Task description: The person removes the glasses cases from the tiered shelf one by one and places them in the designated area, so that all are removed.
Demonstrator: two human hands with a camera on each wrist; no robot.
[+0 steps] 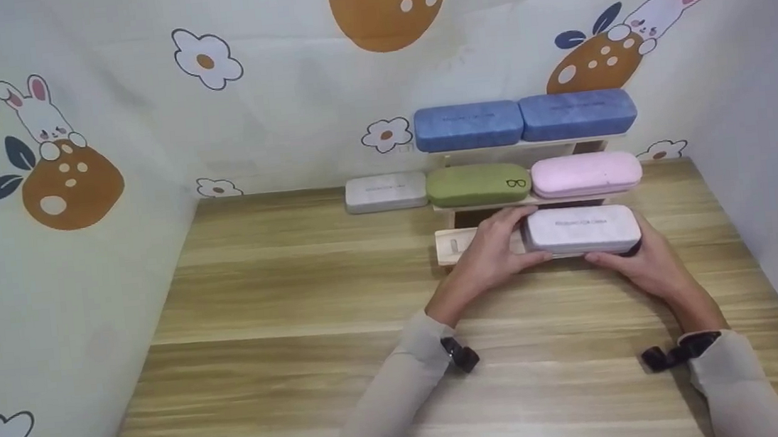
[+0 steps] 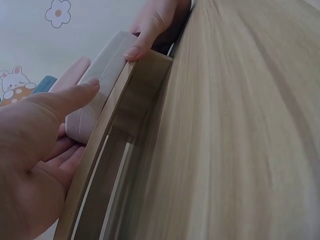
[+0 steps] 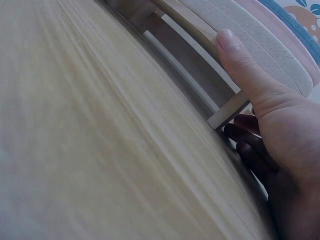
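Note:
A white glasses case (image 1: 583,228) with printed lettering lies on the right part of the lowest step of a wooden rack (image 1: 444,247). My left hand (image 1: 496,251) holds its left end, thumb along the front and fingers behind. At the opposite end my right hand (image 1: 650,261) grips the case, its thumb on the front face near the step's edge. In the right wrist view that thumb (image 3: 245,62) lies against the white case (image 3: 250,30), while the other fingers bend down beside the rack's end. The left wrist view shows both thumbs on the case (image 2: 102,85).
On the middle step sit a green case (image 1: 478,184) and a pink case (image 1: 586,174). Two blue cases (image 1: 469,126) stand side by side on the top step. A grey-white case (image 1: 385,193) is left of the green one. Patterned cloth walls (image 1: 279,115) enclose the wooden table (image 1: 268,373).

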